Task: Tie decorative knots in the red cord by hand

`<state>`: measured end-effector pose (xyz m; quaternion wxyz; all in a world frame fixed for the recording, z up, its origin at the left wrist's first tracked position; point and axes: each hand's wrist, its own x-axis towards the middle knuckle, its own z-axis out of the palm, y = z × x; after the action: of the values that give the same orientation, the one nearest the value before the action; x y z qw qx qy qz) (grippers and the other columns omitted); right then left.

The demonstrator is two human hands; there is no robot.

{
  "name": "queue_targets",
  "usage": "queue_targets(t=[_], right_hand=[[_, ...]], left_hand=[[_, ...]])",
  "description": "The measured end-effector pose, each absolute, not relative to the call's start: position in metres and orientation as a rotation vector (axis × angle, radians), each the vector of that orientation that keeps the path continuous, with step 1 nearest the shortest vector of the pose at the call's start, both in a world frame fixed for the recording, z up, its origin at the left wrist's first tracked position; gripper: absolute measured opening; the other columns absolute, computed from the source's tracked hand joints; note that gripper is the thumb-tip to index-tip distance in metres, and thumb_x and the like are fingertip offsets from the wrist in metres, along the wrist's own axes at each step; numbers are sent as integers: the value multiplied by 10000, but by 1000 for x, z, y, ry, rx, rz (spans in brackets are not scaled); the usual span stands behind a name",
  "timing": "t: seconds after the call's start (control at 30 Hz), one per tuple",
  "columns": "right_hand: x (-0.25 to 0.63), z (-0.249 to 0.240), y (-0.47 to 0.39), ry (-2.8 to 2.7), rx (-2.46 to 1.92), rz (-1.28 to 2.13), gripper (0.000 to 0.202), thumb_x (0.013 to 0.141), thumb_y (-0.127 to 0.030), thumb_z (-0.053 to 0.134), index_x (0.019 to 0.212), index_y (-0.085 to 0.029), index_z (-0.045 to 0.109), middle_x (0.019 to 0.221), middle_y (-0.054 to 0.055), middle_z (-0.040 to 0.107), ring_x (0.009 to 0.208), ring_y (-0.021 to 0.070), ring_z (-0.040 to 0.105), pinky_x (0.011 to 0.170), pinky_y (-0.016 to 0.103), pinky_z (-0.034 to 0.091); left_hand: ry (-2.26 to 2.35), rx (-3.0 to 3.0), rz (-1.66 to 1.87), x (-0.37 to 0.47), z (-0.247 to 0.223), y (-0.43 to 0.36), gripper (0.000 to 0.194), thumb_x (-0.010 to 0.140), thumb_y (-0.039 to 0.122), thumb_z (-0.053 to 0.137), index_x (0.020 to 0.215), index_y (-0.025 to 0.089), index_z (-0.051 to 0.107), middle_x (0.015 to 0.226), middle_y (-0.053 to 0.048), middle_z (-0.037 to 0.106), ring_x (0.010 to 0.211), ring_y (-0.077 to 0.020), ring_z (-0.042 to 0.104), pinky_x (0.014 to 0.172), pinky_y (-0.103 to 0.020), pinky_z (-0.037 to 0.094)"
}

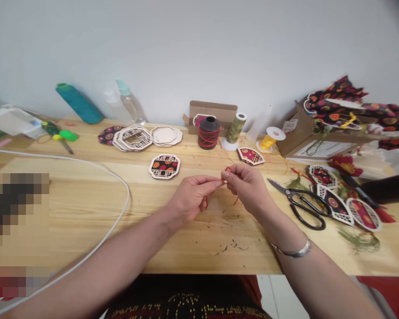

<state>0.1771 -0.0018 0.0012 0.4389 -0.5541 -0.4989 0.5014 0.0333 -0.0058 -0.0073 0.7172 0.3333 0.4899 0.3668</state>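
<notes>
My left hand (pixel 194 195) and my right hand (pixel 246 184) meet above the middle of the table. Both pinch a thin red cord (pixel 205 204), which shows between the fingertips; short lengths hang below each hand. Whether the cord is knotted there is too small to tell. Left of my left hand lies a wooden lattice ornament (pixel 165 167) backed with dark floral fabric. A fan-shaped ornament (pixel 250 156) lies just beyond my right hand. Behind the hands stands a dark spool (pixel 209 133) wound with red cord.
Black-handled scissors (pixel 306 201) lie right of my right arm, beside several finished ornaments (pixel 334 204). A cardboard box (pixel 302 128) heaped with fabric stands at the back right. Yellow thread (pixel 268 141) and wooden frames (pixel 133 138) line the back. A white cable (pixel 128 195) curves across the left.
</notes>
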Motion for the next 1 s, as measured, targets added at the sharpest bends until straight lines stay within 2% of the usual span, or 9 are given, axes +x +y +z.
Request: queue_targets(t=[0.47,0.63,0.7,0.83,1.0], right_hand=[[178,4,-2,-1249,-1389,1212,166,713,-322,622,654,-185,550,506,-53,459,465,76,352,453,234,265],[178,8,-2,-1242,-1372,1363,215,704,-372,650,710,-159,622,499,-55,456,445,67,335,439,235,245],[178,8,-2,-1260,-1365,1417,248,677,-391,680,675,-148,631,497,-50,461,450,66,341,444,237,246],[178,3,0,-1217,-1355,1419,282,613,-395,732,585,-144,606,529,-29,511,466,64,349,454,238,254],[176,-2,0,-1259,-1403,1277,250,634,-360,709,559,-162,576,487,-52,464,466,71,335,457,234,271]], left_hand=[[1093,750,818,34,-7,-5,171,636,311,757,712,161,726,438,73,408,313,-28,316,319,-200,173],[1080,702,850,34,-7,-5,178,623,299,758,716,150,726,436,80,385,327,-25,304,323,-187,195],[1072,688,861,34,-7,-4,183,627,289,750,738,144,729,430,88,358,326,-25,299,325,-185,196],[1086,680,853,34,-8,-4,185,635,277,742,752,135,721,448,86,376,323,-22,315,325,-188,191],[1103,744,846,33,-11,-5,183,658,303,727,722,134,696,472,73,427,312,-26,340,326,-198,185]])
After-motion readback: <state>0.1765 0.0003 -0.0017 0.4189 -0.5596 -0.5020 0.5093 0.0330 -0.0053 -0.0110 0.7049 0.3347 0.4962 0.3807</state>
